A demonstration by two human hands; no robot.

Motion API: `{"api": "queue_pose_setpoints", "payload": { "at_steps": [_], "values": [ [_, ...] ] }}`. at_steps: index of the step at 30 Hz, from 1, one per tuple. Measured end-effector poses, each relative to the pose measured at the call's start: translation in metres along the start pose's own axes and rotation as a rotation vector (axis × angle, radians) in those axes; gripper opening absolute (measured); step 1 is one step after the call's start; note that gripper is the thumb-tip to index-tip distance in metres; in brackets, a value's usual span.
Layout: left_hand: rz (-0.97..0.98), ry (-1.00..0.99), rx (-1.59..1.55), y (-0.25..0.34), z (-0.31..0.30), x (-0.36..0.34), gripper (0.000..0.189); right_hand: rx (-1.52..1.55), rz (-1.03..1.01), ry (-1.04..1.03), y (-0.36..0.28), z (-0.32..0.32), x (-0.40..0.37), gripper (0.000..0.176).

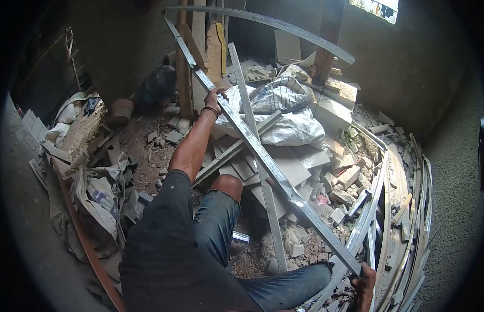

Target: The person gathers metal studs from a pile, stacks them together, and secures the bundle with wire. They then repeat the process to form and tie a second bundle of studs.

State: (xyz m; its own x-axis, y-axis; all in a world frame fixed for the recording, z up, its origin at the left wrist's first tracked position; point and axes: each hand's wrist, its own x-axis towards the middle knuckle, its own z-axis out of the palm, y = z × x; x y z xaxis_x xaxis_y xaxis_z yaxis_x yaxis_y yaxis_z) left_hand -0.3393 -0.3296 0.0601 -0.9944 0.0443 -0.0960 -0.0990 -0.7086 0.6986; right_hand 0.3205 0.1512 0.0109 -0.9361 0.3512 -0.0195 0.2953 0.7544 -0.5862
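A long, bent silver metal profile (257, 148) runs diagonally from upper left to lower right across the view. My left hand (216, 100) is wrapped round its upper part, below a kink. Near its lower right end, my right hand (364, 281) grips the metal, partly at the profile's end. At the far top, a bent strip (268, 21) reaches right from the profile's upper end. Beneath the profile lie a thin grey bar (269, 208) and another metal bar (236, 148), crossing each other.
White sacks (288, 125) lie on boards (283, 166) in the middle. Broken blocks (348, 177) and rubble surround them. Long metal strips (416, 223) are piled at the right. A wooden post (184, 67) stands upper left, near a bucket (122, 110). Crumpled cloth (99, 197) lies left.
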Motion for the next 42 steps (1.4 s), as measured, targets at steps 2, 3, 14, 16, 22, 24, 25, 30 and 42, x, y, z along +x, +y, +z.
{"api": "queue_pose_setpoints", "payload": {
  "at_steps": [2,3,14,16,22,24,25,30,42],
  "values": [
    [0.025,0.068,0.015,-0.009,0.022,-0.026,0.014,-0.029,-0.069,-0.071,0.021,-0.033,0.011,0.040],
    [-0.020,0.111,0.055,-0.015,0.025,-0.026,0.014,-0.315,-0.096,0.067,0.029,-0.042,0.014,0.017],
    [-0.094,0.219,-0.146,-0.093,0.029,-0.038,0.017,-0.651,-0.151,0.266,0.049,-0.202,0.047,0.011],
    [-0.091,0.200,-0.179,-0.090,0.035,-0.039,0.017,-0.681,-0.172,0.291,0.040,-0.227,0.057,0.012],
    [-0.183,0.106,-0.328,-0.053,0.083,-0.073,0.024,-0.937,-0.260,0.326,-0.023,-0.360,0.063,0.016],
    [-0.345,0.057,-0.211,-0.029,0.099,-0.093,0.051,-0.980,-0.275,0.341,-0.075,-0.411,0.070,0.016],
    [-0.366,0.078,0.010,-0.013,0.108,-0.114,0.073,-1.014,-0.286,0.350,-0.104,-0.435,0.074,0.016],
    [-0.825,-0.069,0.935,0.099,0.089,-0.170,0.064,-1.163,-0.355,0.281,-0.209,-0.554,0.075,0.010],
    [0.378,0.533,1.084,0.396,0.267,-0.052,0.108,-1.446,-0.563,0.059,-0.287,-0.750,0.013,0.013]
  ]
}}
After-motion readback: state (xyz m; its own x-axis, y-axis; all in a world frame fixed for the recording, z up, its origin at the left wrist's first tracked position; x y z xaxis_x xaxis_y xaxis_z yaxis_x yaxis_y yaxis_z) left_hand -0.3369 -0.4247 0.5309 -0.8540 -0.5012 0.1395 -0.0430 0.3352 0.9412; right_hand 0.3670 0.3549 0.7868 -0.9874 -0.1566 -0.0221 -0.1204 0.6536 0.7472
